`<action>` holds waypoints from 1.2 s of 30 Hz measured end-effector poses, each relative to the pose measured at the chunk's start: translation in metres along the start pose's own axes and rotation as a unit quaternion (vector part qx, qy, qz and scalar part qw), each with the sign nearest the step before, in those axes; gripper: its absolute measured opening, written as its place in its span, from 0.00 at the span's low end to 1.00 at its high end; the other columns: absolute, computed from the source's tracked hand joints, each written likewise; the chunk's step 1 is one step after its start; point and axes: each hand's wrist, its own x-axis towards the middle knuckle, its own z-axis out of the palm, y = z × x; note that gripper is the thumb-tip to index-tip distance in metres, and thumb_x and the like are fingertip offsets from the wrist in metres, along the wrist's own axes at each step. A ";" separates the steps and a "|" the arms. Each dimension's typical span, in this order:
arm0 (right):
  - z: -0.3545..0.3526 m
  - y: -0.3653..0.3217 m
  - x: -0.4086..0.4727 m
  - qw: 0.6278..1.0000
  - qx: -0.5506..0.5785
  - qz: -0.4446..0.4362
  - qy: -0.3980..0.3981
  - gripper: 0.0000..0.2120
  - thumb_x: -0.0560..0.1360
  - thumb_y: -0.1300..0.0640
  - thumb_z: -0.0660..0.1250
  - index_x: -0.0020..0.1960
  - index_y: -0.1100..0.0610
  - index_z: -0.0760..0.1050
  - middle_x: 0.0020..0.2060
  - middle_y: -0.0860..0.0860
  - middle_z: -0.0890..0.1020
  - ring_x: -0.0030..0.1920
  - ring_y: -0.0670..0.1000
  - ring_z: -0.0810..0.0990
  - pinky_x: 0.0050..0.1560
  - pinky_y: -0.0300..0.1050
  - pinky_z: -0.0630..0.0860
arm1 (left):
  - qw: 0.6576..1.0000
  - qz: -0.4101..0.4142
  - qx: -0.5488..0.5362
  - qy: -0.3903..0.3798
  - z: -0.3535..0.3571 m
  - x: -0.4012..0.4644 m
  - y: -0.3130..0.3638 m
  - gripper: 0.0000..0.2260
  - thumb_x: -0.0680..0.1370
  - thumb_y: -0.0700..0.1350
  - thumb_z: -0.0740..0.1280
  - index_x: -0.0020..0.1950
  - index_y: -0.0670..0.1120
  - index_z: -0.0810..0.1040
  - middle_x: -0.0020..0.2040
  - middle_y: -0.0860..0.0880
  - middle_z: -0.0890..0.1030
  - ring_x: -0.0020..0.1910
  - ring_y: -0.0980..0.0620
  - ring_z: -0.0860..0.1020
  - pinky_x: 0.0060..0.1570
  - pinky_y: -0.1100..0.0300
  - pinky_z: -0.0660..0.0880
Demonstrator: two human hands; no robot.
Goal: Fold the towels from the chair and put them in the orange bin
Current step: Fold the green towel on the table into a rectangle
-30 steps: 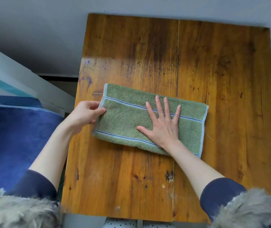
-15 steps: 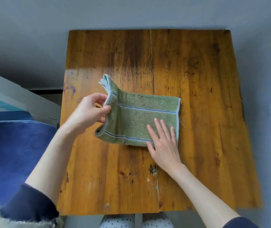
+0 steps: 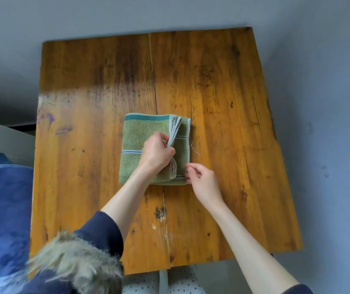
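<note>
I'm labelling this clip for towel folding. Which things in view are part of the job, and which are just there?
Part of the job:
green towel, folded on the table
left hand, gripping the towel's folded-over edge
right hand, at its near right corner
wooden table

Just there:
blue cushion
grey floor

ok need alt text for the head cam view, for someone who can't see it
Seen from above, a person's left hand pinches the folded-over edge of a green towel lying on a wooden table, while the right hand hovers at the towel's near right corner with fingers loosely curled. A blue cushion sits off the table's left side.
</note>
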 end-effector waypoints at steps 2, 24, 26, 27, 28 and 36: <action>-0.001 0.002 0.004 1.000 0.014 0.000 -0.006 0.15 0.80 0.56 0.58 0.64 0.56 0.74 0.57 0.52 0.80 0.57 0.49 0.78 0.59 0.49 0.77 | 0.999 0.021 0.027 0.033 0.007 -0.001 0.002 0.09 0.73 0.38 0.65 0.53 0.44 0.72 0.47 0.45 0.77 0.46 0.47 0.76 0.47 0.51 0.77; 0.016 -0.043 0.058 0.992 -0.120 -0.013 0.048 0.07 0.81 0.53 0.54 0.47 0.56 0.65 0.31 0.46 0.69 0.31 0.49 0.69 0.31 0.44 0.63 | 0.952 0.144 0.225 0.151 0.003 -0.012 -0.096 0.25 0.80 0.53 0.48 0.76 0.45 0.54 0.77 0.43 0.50 0.76 0.44 0.46 0.73 0.45 0.51; 0.015 -0.042 0.056 0.994 -0.099 -0.018 0.047 0.06 0.81 0.55 0.51 0.47 0.55 0.62 0.30 0.46 0.67 0.28 0.48 0.64 0.31 0.46 0.62 | 0.950 0.139 0.237 0.147 0.005 -0.013 -0.092 0.25 0.80 0.53 0.48 0.76 0.47 0.53 0.77 0.44 0.49 0.76 0.44 0.45 0.73 0.45 0.50; 0.015 -0.041 0.055 0.995 -0.086 -0.019 0.046 0.06 0.81 0.55 0.51 0.47 0.55 0.62 0.30 0.47 0.66 0.28 0.48 0.64 0.32 0.47 0.62 | 0.948 0.140 0.247 0.144 0.006 -0.013 -0.090 0.25 0.80 0.54 0.47 0.76 0.48 0.54 0.77 0.44 0.49 0.76 0.44 0.45 0.73 0.45 0.50; 0.014 -0.041 0.054 0.996 -0.074 -0.018 0.043 0.06 0.81 0.55 0.51 0.47 0.55 0.62 0.30 0.47 0.66 0.29 0.48 0.64 0.33 0.47 0.61 | 0.944 0.144 0.259 0.142 0.007 -0.013 -0.090 0.25 0.80 0.54 0.47 0.76 0.49 0.54 0.77 0.45 0.50 0.76 0.44 0.45 0.73 0.44 0.49; 0.007 -0.044 0.063 0.998 -0.003 0.041 0.055 0.03 0.79 0.57 0.58 0.50 0.56 0.69 0.39 0.48 0.75 0.43 0.52 0.75 0.42 0.44 0.68 | 0.915 0.136 0.357 0.130 0.021 -0.005 -0.093 0.29 0.78 0.62 0.48 0.76 0.50 0.55 0.77 0.44 0.51 0.76 0.43 0.48 0.72 0.40 0.50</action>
